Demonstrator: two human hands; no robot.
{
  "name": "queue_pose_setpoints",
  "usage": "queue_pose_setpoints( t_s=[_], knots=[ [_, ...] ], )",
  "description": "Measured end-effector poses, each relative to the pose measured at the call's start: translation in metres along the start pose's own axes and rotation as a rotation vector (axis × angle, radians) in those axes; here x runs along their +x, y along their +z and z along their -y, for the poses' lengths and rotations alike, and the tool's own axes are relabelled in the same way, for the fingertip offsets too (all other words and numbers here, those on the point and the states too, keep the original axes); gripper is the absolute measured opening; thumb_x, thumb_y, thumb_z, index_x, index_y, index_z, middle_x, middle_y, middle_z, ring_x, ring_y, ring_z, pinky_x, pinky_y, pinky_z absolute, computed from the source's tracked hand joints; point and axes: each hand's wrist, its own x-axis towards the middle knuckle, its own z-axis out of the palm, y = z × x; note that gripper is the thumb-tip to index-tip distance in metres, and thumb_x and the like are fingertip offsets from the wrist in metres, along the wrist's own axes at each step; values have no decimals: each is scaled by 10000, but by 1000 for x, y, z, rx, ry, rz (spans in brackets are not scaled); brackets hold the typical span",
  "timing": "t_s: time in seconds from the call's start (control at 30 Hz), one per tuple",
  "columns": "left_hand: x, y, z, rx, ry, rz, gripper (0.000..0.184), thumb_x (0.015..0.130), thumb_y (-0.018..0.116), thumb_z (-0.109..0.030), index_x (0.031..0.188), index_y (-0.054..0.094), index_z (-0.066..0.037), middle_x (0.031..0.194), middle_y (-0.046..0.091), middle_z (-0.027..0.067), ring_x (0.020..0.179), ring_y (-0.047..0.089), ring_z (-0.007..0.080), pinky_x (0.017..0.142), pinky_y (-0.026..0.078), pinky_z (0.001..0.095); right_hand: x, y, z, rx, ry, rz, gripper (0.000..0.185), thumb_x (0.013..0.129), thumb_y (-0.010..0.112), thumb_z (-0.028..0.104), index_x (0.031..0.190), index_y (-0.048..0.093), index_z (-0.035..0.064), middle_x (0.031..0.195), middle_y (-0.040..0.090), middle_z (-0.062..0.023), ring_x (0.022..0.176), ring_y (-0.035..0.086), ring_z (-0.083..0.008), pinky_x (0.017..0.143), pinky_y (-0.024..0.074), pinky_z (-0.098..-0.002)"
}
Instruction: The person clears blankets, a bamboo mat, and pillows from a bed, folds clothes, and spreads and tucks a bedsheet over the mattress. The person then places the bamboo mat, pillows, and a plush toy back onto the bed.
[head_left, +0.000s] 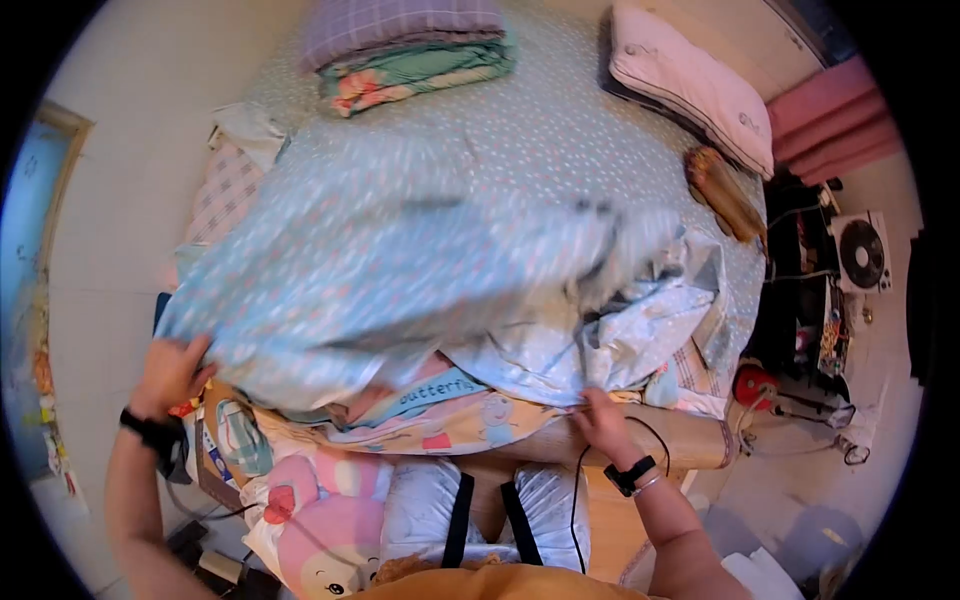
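Observation:
A light blue dotted sheet (pixel 340 270) is raised and blurred by motion over the bed. At its lower left corner, my left hand (pixel 172 372) is closed on the sheet's edge. My right hand (pixel 603 424) is at the front edge of the bed, its fingers closed on the edge of the sheet's white underside (pixel 525 370). Between the hands, a yellow patterned cloth (pixel 400 436) and a blue band with "butterfly" lettering (pixel 430 394) show beneath the sheet.
Folded quilts (pixel 415 75) lie at the bed's far left, a white pillow (pixel 690 85) at the far right, with a brown item (pixel 722 195) below it. A pink plush toy (pixel 325 530) is near my legs. A white fan (pixel 862 253) stands at the right.

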Motion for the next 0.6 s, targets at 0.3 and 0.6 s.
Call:
queue_pose_setpoints(
  t_s=[0.3, 0.6],
  knots=[
    [-178, 127, 89, 99, -751, 52, 116, 686, 515, -34, 800, 526, -54, 739, 596, 163, 731, 579, 351, 660, 439, 455, 85, -22, 75, -520, -88, -409, 621, 582, 646, 9, 1164, 450, 110, 1189, 398, -146, 1171, 345, -353, 936, 265, -488],
    [-26, 88, 131, -511, -822, -1157, 234, 806, 476, -58, 1037, 504, -79, 892, 553, 118, 846, 527, 218, 766, 421, 343, 123, 49, 48, -478, -103, 149, 117, 822, 506, 176, 826, 464, 67, 629, 575, -128, 659, 578, -336, 685, 366, -503]
  ],
)
